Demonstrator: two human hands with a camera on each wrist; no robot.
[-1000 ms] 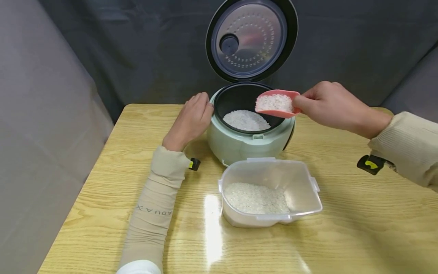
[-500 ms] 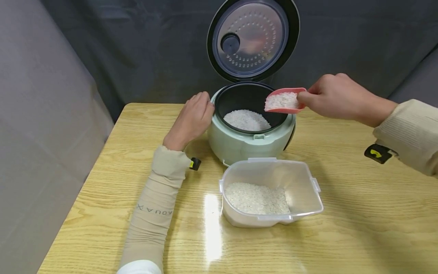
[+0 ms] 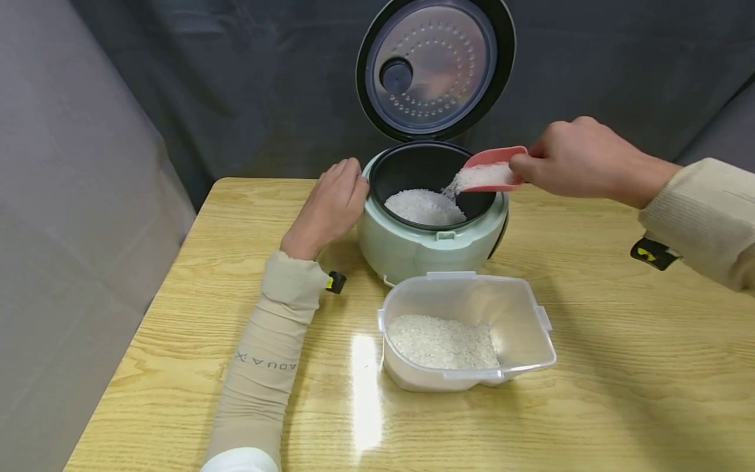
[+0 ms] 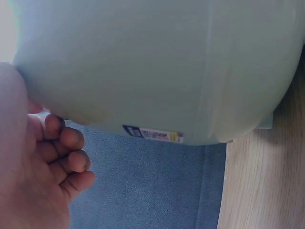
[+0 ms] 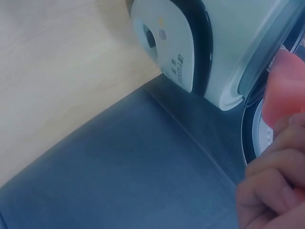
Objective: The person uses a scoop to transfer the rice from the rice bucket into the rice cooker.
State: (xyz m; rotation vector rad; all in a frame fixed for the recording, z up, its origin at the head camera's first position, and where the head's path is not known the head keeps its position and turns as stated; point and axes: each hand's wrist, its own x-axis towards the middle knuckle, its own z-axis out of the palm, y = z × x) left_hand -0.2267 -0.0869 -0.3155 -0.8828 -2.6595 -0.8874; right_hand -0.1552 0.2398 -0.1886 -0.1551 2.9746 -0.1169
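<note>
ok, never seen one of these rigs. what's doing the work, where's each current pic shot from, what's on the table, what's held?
No robot here: a person works with a bare left hand and right hand. The wide picture is shot from the head; the two close ones from the left and right wrists. On the wooden table stand a pale green rice cooker, its lid open, and a translucent tub partly filled with rice. The right hand holds a pink scoop, tipping rice into the cooker. The left hand touches the cooker's side; whether it grips is unclear.
</note>
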